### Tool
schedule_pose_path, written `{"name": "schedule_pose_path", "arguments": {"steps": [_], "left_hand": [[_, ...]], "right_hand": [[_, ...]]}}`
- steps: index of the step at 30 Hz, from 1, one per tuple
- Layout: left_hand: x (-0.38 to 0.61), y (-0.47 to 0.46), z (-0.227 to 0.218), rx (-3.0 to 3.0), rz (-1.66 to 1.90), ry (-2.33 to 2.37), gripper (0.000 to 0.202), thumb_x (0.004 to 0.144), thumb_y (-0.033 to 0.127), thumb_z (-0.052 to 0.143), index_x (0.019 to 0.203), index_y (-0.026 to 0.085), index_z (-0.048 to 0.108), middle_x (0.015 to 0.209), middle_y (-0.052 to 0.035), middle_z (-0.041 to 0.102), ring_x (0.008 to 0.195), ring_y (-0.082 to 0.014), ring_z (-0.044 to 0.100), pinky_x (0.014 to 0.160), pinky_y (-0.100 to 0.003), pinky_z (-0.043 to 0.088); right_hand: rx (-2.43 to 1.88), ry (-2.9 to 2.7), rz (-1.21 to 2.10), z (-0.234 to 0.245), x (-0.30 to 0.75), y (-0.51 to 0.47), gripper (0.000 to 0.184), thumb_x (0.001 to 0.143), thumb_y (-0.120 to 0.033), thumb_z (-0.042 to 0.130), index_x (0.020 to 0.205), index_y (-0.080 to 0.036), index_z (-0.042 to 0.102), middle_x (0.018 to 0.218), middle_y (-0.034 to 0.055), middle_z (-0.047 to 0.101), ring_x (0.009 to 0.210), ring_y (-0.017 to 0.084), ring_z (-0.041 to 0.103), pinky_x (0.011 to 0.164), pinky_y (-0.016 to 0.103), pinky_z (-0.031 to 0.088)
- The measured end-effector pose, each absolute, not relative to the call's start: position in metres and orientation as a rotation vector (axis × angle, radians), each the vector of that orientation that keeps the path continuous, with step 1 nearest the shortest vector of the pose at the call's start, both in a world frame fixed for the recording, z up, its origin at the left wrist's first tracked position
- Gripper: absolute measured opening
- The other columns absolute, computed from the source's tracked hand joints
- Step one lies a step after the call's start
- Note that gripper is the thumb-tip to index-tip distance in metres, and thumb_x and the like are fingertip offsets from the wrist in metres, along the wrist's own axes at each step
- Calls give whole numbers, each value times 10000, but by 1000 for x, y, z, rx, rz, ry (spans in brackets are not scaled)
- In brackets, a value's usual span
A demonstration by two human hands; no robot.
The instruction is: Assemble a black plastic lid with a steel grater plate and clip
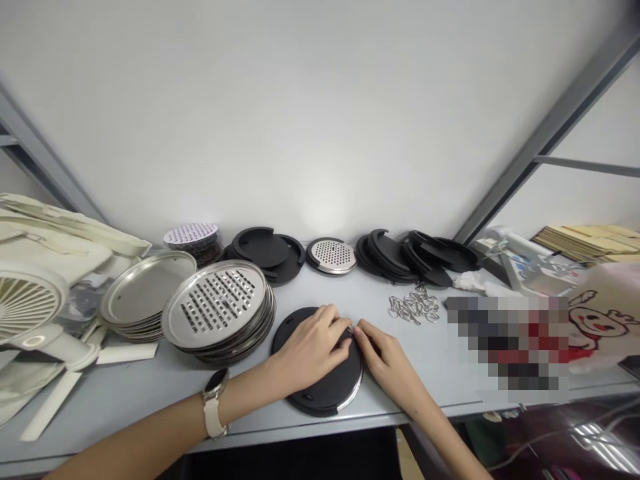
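Note:
A round black disc (333,383) lies flat near the table's front edge, with a silver metal rim showing at its lower right. Across its top rests my left hand (315,343), fingers curled inward toward the disc's right edge. My right hand (383,357) comes in from the right, its thumb and forefinger pinched at that edge. Between the fingertips of both hands shows a small shiny metal piece (351,328), mostly hidden; it may be a wire clip. Several wire clips (414,307) lie in a loose pile behind my right hand.
Left stand stacks of perforated metal plates (217,303) and plain metal plates (150,287), beside a white fan (30,313). Along the wall are black round holders (263,248) and a black-rimmed grater disc (334,255). A printed bag (605,313) sits right.

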State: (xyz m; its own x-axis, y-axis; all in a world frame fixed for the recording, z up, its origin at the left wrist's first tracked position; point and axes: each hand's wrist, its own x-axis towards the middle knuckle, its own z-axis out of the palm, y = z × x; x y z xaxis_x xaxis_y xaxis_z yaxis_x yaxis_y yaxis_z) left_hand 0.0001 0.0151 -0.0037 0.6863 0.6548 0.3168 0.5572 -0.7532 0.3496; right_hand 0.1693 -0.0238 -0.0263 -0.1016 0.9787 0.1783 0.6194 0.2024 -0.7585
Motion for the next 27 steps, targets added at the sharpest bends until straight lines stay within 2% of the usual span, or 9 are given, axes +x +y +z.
{"name": "schedule_pose_path", "arguments": {"steps": [2, 4, 7, 11, 17, 24, 27], "left_hand": [[0, 15, -4, 2659, 689, 948, 263, 887, 218, 486, 1143, 173, 525, 1045, -72, 552, 1019, -218, 518, 888, -382, 471], [-1, 15, -3, 2654, 727, 871, 409, 886, 189, 478, 1291, 182, 423, 1145, -83, 554, 1097, -219, 497, 960, -407, 433], [-1, 16, -3, 2647, 709, 752, 508, 898, 148, 447, 1385, 193, 309, 1227, -82, 554, 1139, -195, 494, 997, -390, 403], [-1, 15, -3, 2641, 692, 753, 440, 910, 150, 439, 1342, 194, 365, 1266, -77, 555, 1133, -191, 511, 998, -390, 389], [-1, 13, 3, 2684, 648, 752, 361, 922, 149, 419, 1283, 159, 405, 1225, -81, 582, 1149, -176, 516, 1013, -360, 367], [-1, 14, 4, 2690, 630, 735, 342, 930, 154, 408, 1272, 149, 401, 1226, -79, 573, 1119, -179, 526, 999, -351, 369], [-1, 14, 3, 2654, 646, 728, 360, 925, 149, 410, 1284, 164, 382, 1248, -82, 557, 1126, -189, 522, 989, -361, 379]], "right_hand": [[-1495, -1817, 632, -26, 169, -24, 301, 976, -321, 330, 691, -225, 358, 613, -42, 454, 566, 141, 452, 555, 245, 347], [-1488, -1829, 603, -26, 169, -26, 299, 975, -320, 329, 697, -224, 381, 621, -34, 474, 574, 146, 466, 563, 247, 362], [-1451, -1841, 617, -24, 170, -27, 290, 977, -312, 321, 745, -214, 465, 666, -8, 548, 615, 160, 516, 600, 253, 405], [-1412, -1831, 646, -23, 171, -27, 288, 972, -323, 340, 828, -198, 556, 733, 18, 630, 667, 177, 569, 638, 255, 440], [-1403, -1825, 708, -25, 173, -26, 277, 978, -339, 346, 916, -193, 572, 808, 28, 655, 733, 187, 597, 688, 253, 449], [-1390, -1822, 707, -25, 173, -26, 271, 973, -335, 353, 935, -188, 577, 823, 39, 663, 743, 191, 598, 691, 256, 455], [-1385, -1824, 712, -25, 173, -26, 270, 967, -331, 350, 874, -191, 560, 752, 25, 634, 686, 179, 567, 648, 249, 445]]}}
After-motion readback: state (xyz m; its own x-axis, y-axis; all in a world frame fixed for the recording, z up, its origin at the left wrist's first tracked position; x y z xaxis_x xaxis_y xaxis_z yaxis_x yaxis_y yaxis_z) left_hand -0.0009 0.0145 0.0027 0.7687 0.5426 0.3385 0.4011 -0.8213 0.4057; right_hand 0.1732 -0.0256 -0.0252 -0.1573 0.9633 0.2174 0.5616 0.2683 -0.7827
